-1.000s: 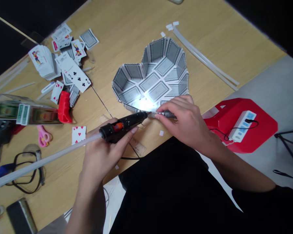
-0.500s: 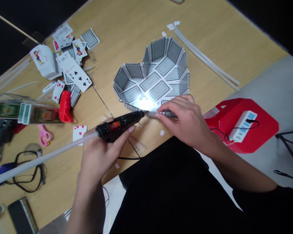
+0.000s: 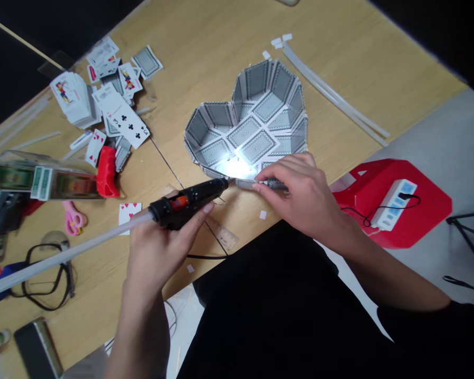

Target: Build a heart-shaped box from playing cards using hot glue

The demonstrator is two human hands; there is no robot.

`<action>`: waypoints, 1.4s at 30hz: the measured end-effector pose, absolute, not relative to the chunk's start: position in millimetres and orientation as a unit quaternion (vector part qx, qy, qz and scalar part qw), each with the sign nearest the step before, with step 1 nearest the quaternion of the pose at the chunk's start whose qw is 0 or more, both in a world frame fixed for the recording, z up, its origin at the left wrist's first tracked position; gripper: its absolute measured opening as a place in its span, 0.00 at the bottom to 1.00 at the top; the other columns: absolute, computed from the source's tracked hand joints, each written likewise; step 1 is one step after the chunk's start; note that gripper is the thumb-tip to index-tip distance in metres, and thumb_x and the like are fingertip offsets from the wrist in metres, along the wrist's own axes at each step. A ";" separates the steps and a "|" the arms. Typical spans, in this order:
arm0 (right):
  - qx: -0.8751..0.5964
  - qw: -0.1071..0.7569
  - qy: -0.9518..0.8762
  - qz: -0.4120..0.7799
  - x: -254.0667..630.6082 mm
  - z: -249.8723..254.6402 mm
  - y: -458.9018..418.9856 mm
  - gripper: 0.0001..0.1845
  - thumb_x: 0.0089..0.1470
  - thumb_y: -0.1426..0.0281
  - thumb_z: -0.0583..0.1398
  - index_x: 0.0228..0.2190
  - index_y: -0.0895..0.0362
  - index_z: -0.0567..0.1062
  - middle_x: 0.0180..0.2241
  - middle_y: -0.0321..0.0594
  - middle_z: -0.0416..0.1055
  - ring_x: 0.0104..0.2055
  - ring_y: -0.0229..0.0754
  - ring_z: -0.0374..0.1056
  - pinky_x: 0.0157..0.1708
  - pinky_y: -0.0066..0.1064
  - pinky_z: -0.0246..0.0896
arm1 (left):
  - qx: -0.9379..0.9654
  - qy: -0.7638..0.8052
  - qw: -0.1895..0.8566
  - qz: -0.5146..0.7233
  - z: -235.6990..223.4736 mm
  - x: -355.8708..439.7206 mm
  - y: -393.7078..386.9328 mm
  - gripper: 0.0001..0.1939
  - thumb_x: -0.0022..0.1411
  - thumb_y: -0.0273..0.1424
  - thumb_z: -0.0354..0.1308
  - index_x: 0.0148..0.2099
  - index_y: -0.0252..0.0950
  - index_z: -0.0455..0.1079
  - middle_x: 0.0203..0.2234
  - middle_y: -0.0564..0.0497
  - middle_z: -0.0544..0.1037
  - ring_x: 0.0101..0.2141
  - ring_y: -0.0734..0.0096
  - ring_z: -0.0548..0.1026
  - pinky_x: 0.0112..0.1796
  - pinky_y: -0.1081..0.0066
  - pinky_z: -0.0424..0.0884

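My left hand (image 3: 158, 245) is wrapped round a black hot glue gun (image 3: 189, 201) with an orange part in its body. A long translucent glue stick (image 3: 75, 253) runs out of its back end to the left. The nozzle points at the near wall of a heart-shaped box (image 3: 247, 134) made of grey-backed playing cards; whether it touches is hard to tell. With thumb and fingers, my right hand (image 3: 296, 192) pinches the rim of that near wall. A bright glare lies on the cards inside the box, close to the nozzle.
Loose playing cards (image 3: 120, 116) and a red-handled tool (image 3: 107, 172) lie at the left, with pink scissors (image 3: 74, 218), glasses (image 3: 47, 276) and a phone (image 3: 37, 347) nearer me. Glue sticks (image 3: 335, 95) rest behind the box. A power strip (image 3: 395, 205) sits on a red stool (image 3: 426, 210).
My left hand has drawn the glue gun to the left along the near rim, away from my right fingers. My right hand stays on the rim. The whole view has shifted slightly.
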State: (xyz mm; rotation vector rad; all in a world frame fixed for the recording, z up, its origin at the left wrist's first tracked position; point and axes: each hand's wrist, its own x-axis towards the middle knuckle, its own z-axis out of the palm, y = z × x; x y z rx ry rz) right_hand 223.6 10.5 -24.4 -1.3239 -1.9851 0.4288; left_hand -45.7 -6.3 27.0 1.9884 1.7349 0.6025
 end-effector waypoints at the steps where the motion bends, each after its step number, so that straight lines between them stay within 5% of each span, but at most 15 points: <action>1: -0.512 0.350 -0.767 0.166 223.6 -24.4 10.5 0.05 0.67 0.73 0.67 0.38 0.53 0.77 0.37 0.38 0.84 0.42 0.48 0.79 0.52 0.42 0.64 | 0.717 0.625 0.217 0.218 26.8 -45.7 -6.3 0.13 0.70 0.45 0.69 0.48 0.45 0.86 0.32 0.56 0.84 0.32 0.68 0.80 0.37 0.69 0.75; 7: -0.513 0.346 -0.767 0.171 223.8 -24.0 10.6 0.04 0.67 0.72 0.67 0.38 0.53 0.77 0.37 0.38 0.84 0.43 0.48 0.79 0.52 0.43 0.64 | 0.720 0.623 0.214 0.218 25.7 -45.7 -5.8 0.12 0.70 0.45 0.69 0.45 0.44 0.86 0.29 0.56 0.82 0.29 0.68 0.78 0.33 0.69 0.72; 14: -0.514 0.349 -0.765 0.170 223.3 -24.1 10.0 0.04 0.68 0.72 0.66 0.38 0.53 0.77 0.37 0.38 0.84 0.43 0.48 0.79 0.52 0.43 0.64 | 0.713 0.632 0.215 0.214 23.8 -42.2 -7.4 0.13 0.70 0.47 0.69 0.48 0.45 0.85 0.35 0.55 0.86 0.36 0.65 0.83 0.40 0.67 0.76; 25: -0.515 0.355 -0.761 0.173 222.5 -23.8 10.3 0.05 0.68 0.71 0.67 0.37 0.53 0.77 0.37 0.38 0.84 0.42 0.47 0.79 0.52 0.43 0.64 | 0.734 0.590 0.241 0.232 25.5 -31.0 -5.7 0.10 0.71 0.41 0.70 0.42 0.40 0.81 0.27 0.57 0.79 0.28 0.73 0.75 0.33 0.70 0.71; 42: -0.522 0.340 -0.757 0.195 223.7 -21.0 9.8 0.05 0.69 0.70 0.66 0.37 0.52 0.77 0.38 0.38 0.84 0.44 0.48 0.79 0.54 0.44 0.63 | 0.734 0.590 0.260 0.212 26.0 -21.5 -6.9 0.12 0.72 0.45 0.69 0.41 0.43 0.82 0.33 0.53 0.83 0.32 0.67 0.79 0.35 0.66 0.72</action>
